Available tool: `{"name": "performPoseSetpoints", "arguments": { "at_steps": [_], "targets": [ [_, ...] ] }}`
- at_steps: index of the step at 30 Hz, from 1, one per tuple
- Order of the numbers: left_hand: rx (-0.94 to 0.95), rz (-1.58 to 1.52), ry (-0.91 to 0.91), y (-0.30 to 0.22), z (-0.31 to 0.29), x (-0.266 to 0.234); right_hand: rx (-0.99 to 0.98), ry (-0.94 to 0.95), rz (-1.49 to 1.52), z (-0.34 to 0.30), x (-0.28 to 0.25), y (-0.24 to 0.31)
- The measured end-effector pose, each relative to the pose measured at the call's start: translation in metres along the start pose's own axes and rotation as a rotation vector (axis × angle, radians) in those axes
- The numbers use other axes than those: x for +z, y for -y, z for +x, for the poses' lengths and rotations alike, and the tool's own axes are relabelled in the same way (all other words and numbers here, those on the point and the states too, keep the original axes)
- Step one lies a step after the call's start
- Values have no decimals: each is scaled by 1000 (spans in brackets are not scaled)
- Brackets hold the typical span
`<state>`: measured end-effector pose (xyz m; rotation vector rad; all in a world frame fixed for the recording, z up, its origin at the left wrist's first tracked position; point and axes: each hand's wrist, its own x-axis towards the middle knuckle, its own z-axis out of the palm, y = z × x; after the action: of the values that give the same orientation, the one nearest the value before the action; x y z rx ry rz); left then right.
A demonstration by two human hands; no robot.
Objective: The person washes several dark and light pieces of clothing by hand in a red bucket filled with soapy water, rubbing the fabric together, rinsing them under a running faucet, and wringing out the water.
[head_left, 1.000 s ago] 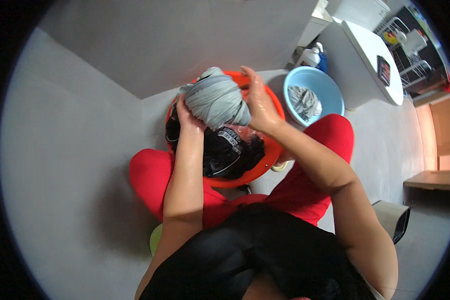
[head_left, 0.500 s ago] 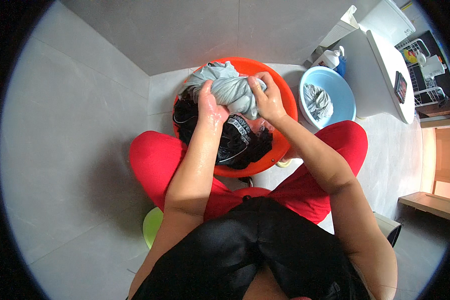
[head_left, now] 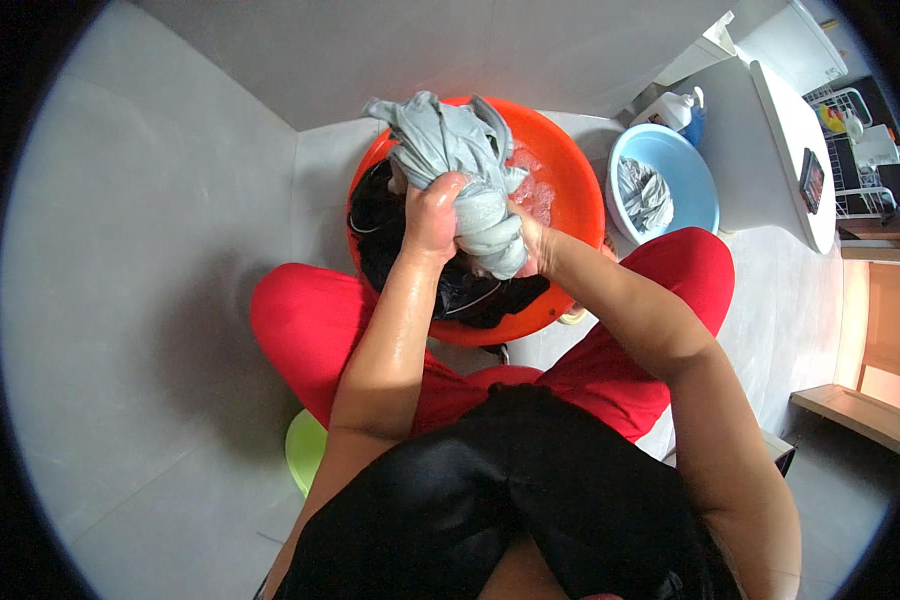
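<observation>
A wet, pale grey garment [head_left: 455, 140] is bunched and twisted between my two hands, over an orange basin [head_left: 570, 180]. My left hand [head_left: 433, 215] grips it on its left side, fingers wrapped round the cloth. Behind the lower end of the bundle, my right hand [head_left: 532, 240] closes on it, its fingers mostly hidden by the fabric. Black clothing [head_left: 380, 240] lies in the basin beneath my hands. Soap suds [head_left: 537, 190] show at the basin's right side.
To the right stands a light blue basin [head_left: 695, 185] holding a grey striped cloth [head_left: 645, 195]. Behind it are a white pump bottle [head_left: 665, 110] and a white cabinet with a phone [head_left: 812, 180] on top. A green bowl-like thing [head_left: 303, 450] sits by my left leg. Grey walls rise left and ahead.
The grey garment has turned from lying crosswise to a steeper slant, its loose part spreading upward. My right hand has moved down and behind the bundle; my left has shifted slightly right.
</observation>
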<state>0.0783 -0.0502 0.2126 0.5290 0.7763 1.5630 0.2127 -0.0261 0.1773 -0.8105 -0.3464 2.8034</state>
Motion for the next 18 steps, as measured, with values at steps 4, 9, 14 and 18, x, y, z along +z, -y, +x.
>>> {"name": "performPoseSetpoints", "arguments": {
  "at_steps": [4,9,14,18],
  "targets": [
    [-165,-37,98,-1,2,-14,126,68,58,4,-2,-11],
    [-286,-152,-24,16,15,-21,22,-194,-8,4,-12,-3],
    [-249,-327,-168,13,21,1,-574,-391,-134,-20,25,10],
    [-241,-355,-232,7,17,7,-1099,-844,-1053,-59,42,9]
  ]
}}
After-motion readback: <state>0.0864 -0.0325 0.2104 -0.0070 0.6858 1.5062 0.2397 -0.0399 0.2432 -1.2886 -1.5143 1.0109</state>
